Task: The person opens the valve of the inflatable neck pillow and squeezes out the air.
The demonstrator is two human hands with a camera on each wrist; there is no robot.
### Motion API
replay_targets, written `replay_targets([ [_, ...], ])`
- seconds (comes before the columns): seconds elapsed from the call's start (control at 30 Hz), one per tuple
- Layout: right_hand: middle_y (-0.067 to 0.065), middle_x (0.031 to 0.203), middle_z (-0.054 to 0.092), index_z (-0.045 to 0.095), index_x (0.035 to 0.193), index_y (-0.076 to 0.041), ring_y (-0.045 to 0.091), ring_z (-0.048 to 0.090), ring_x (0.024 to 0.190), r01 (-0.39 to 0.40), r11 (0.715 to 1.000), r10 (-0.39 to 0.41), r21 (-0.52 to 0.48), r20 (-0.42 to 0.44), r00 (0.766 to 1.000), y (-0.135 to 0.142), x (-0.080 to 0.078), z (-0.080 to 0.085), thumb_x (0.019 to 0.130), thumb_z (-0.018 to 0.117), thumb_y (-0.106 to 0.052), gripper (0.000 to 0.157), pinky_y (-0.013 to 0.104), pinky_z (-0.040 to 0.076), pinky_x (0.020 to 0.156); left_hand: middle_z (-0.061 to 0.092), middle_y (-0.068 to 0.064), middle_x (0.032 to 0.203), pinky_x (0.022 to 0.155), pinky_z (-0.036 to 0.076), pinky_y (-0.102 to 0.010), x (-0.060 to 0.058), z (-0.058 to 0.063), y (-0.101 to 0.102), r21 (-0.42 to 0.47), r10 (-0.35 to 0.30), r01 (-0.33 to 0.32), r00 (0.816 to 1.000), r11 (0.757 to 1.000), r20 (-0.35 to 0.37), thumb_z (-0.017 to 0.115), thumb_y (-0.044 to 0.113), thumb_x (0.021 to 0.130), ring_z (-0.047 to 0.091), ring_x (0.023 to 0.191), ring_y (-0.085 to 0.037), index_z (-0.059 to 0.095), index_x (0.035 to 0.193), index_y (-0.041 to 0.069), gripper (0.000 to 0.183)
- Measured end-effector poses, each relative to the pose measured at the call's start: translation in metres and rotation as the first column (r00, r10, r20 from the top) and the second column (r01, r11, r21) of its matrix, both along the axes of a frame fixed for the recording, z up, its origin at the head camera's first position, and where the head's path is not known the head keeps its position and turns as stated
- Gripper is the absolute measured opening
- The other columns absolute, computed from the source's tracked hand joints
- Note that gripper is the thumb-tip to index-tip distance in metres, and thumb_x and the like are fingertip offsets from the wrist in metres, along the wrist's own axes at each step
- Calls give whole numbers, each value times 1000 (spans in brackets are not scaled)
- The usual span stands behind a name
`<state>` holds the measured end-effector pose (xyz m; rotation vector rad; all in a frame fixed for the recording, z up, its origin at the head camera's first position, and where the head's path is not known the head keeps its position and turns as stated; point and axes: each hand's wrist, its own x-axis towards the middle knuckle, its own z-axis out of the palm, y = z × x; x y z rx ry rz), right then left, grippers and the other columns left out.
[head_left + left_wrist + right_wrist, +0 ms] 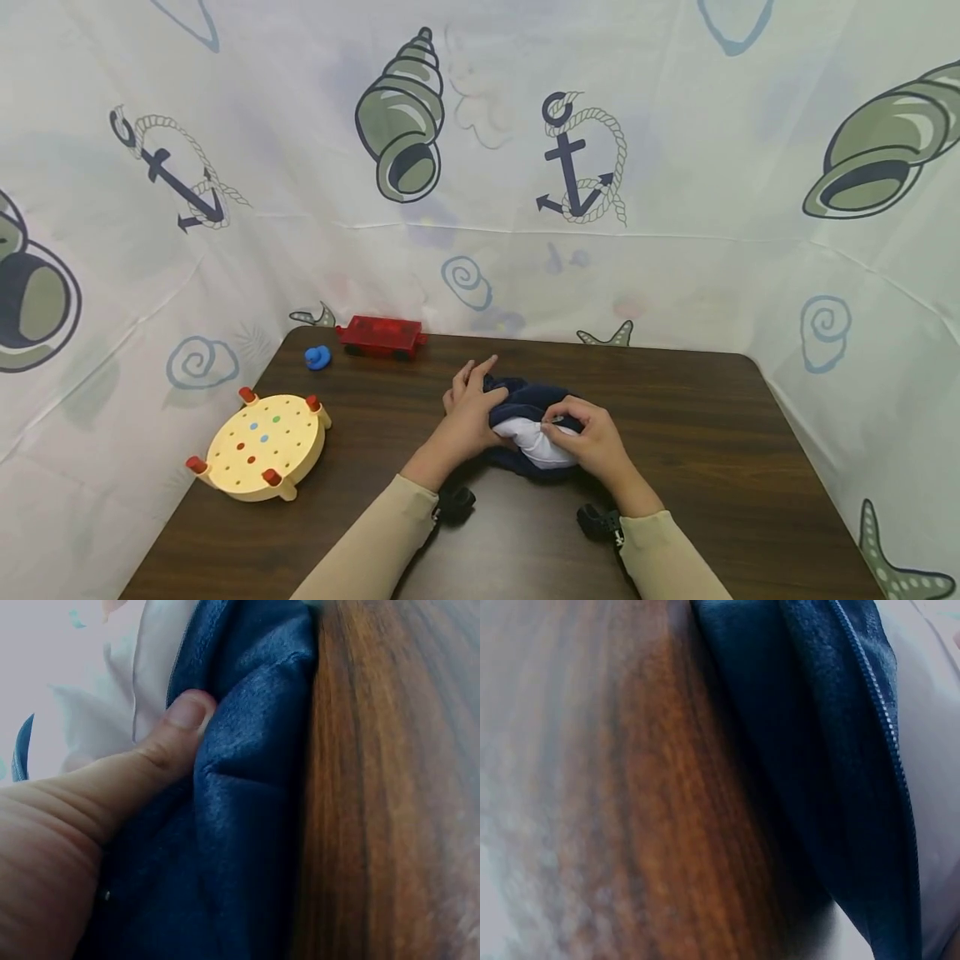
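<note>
A dark blue plush cushion cover point(525, 393) lies on the table, its zippered opening spread and a white inner cushion point(551, 454) showing through. At its left end my left hand point(468, 417) holds the cover, fingers spread over the far side. The left wrist view shows that thumb point(161, 746) pressing into the blue fabric beside the white cloth. My right hand point(592, 433) pinches the white cloth near the opening's right side with thumb and index finger. Zipper teeth point(885, 720) run along the cover's edge in the right wrist view, where the right fingers are mostly out of frame.
To the left, a round yellow pegged toy point(266, 446) rests with its red-tipped legs up. Behind it sit a small blue duck point(318, 357) and a translucent red wheeled toy point(381, 336). Patterned cloth point(495, 192) hangs around the brown table point(697, 450).
</note>
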<state>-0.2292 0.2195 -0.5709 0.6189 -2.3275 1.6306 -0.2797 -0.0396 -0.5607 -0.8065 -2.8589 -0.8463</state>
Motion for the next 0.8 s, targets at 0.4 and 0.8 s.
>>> replay_targets([
  [0.4,-4,96,77,80,99,-24,14,70,96,-19,1000,19,0,-3,1000,-4,2,3,94,88,-15,13,21,54,94,56,-5,163,104,51,-45,-9,-2,-6,77,-72,69,997,995,39,106,36,69,57,127,-36,70,119,19,64],
  [0.8,-3,96,76,80,99,-24,14,70,94,-17,1000,17,-6,10,1000,-3,1,5,94,88,-16,12,23,55,91,72,2,97,83,46,-36,-11,1,-3,18,-12,12,1000,1000,8,105,37,66,56,87,-19,58,95,18,58],
])
